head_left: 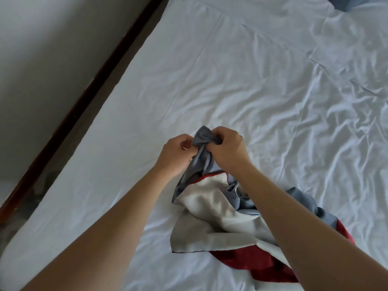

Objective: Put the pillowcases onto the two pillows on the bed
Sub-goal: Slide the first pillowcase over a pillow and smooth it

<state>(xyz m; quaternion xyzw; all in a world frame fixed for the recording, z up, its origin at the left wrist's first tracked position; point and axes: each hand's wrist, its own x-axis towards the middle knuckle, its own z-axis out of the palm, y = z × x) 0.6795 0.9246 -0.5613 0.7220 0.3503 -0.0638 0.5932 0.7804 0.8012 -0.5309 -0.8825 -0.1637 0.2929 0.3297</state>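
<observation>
A crumpled pillowcase (218, 208) in grey-blue, white and red is lifted off the white bed sheet (231, 80), its lower folds trailing on the bed. My left hand (176, 154) and my right hand (227, 151) pinch a bunched grey-blue corner of it close together, with a small flap sticking up between them. At the top right edge a blue-grey object (346, 3), perhaps a pillow, is only partly in view.
The bed's left edge runs diagonally from the lower left to the top centre. Beside it lie a dark strip of floor and a dark wooden skirting (79, 99) along a pale wall (42, 49). The sheet is wrinkled on the right.
</observation>
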